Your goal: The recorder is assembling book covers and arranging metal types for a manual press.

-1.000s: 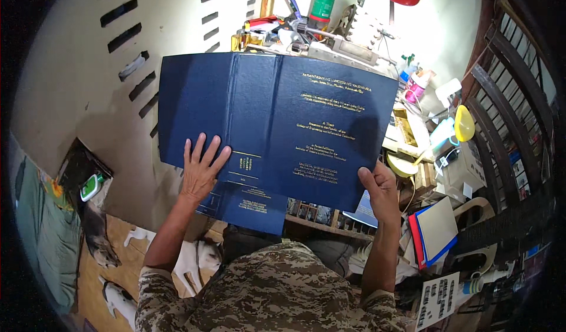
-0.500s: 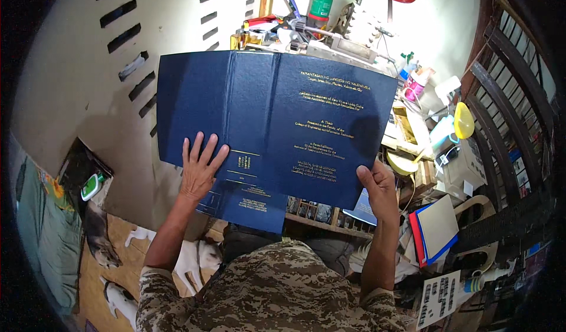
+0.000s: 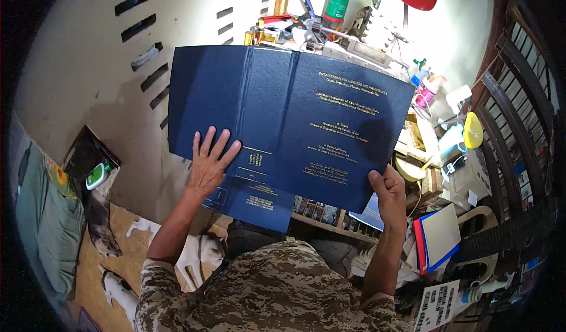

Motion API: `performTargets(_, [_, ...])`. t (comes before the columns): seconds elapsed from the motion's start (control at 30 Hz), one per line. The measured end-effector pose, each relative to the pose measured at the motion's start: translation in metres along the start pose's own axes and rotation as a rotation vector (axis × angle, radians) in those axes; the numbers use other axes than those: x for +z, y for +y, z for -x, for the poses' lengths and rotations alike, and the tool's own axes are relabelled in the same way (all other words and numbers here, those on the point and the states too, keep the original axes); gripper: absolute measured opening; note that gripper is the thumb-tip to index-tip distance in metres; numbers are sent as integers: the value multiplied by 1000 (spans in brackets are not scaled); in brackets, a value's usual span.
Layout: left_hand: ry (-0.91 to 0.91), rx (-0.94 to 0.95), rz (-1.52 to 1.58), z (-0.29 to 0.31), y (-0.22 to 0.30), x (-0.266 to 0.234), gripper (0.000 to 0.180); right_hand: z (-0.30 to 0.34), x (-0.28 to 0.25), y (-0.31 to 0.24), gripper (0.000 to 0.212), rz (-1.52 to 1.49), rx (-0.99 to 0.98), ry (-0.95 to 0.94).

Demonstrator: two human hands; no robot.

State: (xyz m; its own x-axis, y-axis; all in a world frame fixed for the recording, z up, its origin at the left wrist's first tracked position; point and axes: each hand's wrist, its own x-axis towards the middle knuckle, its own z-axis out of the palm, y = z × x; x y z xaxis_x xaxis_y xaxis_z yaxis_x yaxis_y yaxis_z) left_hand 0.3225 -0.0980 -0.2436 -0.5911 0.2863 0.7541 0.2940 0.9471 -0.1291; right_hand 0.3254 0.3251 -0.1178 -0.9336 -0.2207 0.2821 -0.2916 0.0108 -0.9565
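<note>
L hand [image 3: 209, 167] flat, fingers spread on navy hardcover [image 3: 342, 114] nr spine [image 3: 268, 96], prob. to steady it; R hand [image 3: 390, 191] pinches its lower-R edge, thumb in front, prob. to hold it spread. 2nd navy cover [image 3: 256, 205] shows below/R of L fingers.

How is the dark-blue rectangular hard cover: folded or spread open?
Spread open: the dark-blue rectangular hard cover shows its plain left panel, spine and gold-lettered right panel side by side.
</note>
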Motion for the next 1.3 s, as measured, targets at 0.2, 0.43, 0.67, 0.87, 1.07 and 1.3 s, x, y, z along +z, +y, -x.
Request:
performTargets(0.2, [20, 2, 21, -2, 2, -1, 80, 0, -2, 3, 22, -14, -21, 9])
performTargets(0.43, [7, -4, 8, 0, 0, 1, 79, -2, -10, 10, 22, 83, -39, -26])
performTargets(0.67, [-14, -16, 16, 2, 1, 2, 79, -1, -1, 3, 23, 18, -17, -22])
performTargets(0.87, [-9, -5, -4, 2, -1, 3, 74, -1, -1, 1, 24, -4, -25, -56])
performTargets(1.07, [7, -6, 13, 3, 1, 4, 70, 0, 1, 0, 25, -22, -5, -66])
performTargets(1.3, [-6, 2, 1, 1, -1, 4, 71, 1, -6, 6, 27, -14, 4, -72])
